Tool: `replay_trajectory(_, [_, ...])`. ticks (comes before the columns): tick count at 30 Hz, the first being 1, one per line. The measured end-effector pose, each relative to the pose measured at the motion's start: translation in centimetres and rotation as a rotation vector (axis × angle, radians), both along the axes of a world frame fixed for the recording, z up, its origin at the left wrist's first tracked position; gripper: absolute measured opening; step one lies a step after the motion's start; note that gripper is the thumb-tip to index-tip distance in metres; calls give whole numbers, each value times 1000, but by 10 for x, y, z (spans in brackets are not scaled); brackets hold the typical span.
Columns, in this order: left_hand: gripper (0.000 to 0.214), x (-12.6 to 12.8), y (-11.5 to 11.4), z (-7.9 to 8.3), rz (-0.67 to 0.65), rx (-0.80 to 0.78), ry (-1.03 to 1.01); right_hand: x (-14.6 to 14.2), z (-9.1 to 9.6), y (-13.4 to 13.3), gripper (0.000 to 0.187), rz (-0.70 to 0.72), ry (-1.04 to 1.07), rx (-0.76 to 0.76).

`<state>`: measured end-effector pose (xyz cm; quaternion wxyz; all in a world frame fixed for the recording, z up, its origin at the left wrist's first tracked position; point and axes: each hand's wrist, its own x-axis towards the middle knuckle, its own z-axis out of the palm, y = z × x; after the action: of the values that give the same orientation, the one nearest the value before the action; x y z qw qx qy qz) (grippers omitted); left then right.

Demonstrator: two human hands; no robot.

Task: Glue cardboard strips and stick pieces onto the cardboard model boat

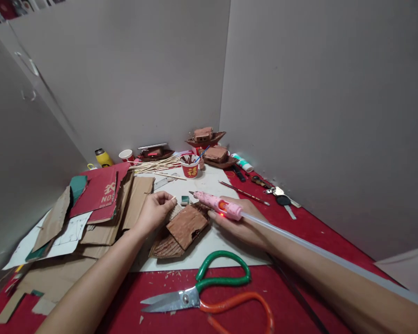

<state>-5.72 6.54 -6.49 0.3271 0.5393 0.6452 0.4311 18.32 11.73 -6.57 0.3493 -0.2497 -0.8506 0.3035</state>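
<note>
My right hand (242, 225) is wrapped round a pink hot glue gun (216, 202). Its nozzle points left, a red light glows on it, and a long clear glue stick (299, 242) runs from its rear over my forearm. My left hand (157, 211) pinches what looks like a short pale piece of stick (174, 198) at the fingertips. Between and below both hands lies a brown cardboard model boat (186, 227) with a square roof on a ridged hull, on a white board (216, 241). A small green cardboard piece (185, 200) lies just beyond it.
Large scissors (184, 299) with green and orange handles lie in front. Cardboard sheets (101, 236) are piled at left. Behind are thin wooden sticks (156, 163), a paint-smeared paper cup (190, 168) and finished model boats (205, 136). Keys (284, 199) and a pencil (244, 192) lie at right, near the wall.
</note>
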Motion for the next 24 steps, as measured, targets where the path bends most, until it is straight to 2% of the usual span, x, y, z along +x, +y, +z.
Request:
replay_trajectory(9, [23, 7, -1, 1, 21, 71, -15, 1, 3, -1, 39, -22, -58, 26])
replay_trajectory(16, [24, 15, -13, 5, 55, 195, 123, 1, 1, -1, 28, -58, -68, 29])
replay_trajectory(19, [22, 18, -17, 7, 39, 231, 201, -1, -2, -1, 33, -30, 16, -36])
replay_trajectory(24, [22, 19, -18, 6, 10, 251, 261, -8, -8, -3, 43, 62, 126, -226])
